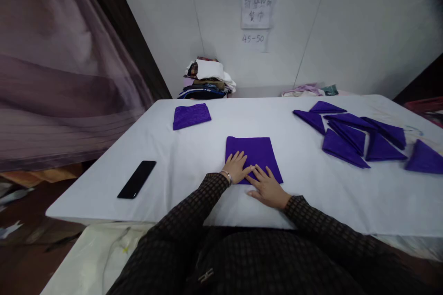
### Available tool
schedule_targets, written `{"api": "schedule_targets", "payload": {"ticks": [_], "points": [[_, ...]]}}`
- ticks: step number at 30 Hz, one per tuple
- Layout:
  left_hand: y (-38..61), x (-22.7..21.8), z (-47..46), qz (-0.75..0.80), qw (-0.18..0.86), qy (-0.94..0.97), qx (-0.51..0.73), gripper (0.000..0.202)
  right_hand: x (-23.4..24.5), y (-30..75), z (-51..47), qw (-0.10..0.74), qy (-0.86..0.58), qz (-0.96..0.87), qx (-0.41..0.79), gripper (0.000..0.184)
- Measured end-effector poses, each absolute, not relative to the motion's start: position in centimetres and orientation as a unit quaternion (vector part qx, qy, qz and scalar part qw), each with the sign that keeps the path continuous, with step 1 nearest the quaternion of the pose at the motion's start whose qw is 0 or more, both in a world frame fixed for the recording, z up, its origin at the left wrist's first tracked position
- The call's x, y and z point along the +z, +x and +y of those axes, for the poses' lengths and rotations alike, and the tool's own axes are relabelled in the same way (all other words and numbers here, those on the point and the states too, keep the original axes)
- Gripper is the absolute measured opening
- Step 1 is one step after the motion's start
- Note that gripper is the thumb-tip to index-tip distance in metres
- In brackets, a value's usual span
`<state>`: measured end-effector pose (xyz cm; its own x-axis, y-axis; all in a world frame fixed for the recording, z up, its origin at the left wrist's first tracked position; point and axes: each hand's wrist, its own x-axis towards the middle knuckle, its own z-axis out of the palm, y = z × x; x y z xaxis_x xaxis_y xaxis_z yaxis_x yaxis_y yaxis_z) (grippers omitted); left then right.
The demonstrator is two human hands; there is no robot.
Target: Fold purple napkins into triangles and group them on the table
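A purple square cloth lies flat on the white table in front of me. My left hand rests flat on its near left part, fingers stretched out. My right hand lies flat on the near edge of the same cloth, fingers spread and pointing left. Neither hand grips anything. A bracelet sits on my left wrist.
A second purple square cloth lies at the far left. Several purple cloths folded into triangles lie at the right. A black phone sits near the left edge. A pile of folded fabrics stands against the wall.
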<state>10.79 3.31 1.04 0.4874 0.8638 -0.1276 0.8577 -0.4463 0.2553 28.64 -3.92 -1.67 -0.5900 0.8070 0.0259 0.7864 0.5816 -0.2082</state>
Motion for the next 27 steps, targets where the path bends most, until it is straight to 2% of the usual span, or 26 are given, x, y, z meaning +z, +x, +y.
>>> {"api": "schedule_targets", "payload": {"ticks": [4, 11, 27], "points": [[10.5, -0.2, 6.9, 0.522, 0.101, 0.847, 0.003, 0.079, -1.8, 28.7, -4.0, 0.059, -0.445, -0.890, 0.080, 0.065], [8.6, -1.8, 11.0, 0.550, 0.095, 0.830, 0.004, 0.081, -1.9, 28.8, -4.2, 0.072, -0.438, -0.892, 0.084, 0.063], [8.0, -2.1, 19.1, 0.585, 0.065, 0.808, -0.026, 0.069, -1.2, 28.7, -4.1, 0.059, -0.446, -0.882, 0.141, 0.067]]}}
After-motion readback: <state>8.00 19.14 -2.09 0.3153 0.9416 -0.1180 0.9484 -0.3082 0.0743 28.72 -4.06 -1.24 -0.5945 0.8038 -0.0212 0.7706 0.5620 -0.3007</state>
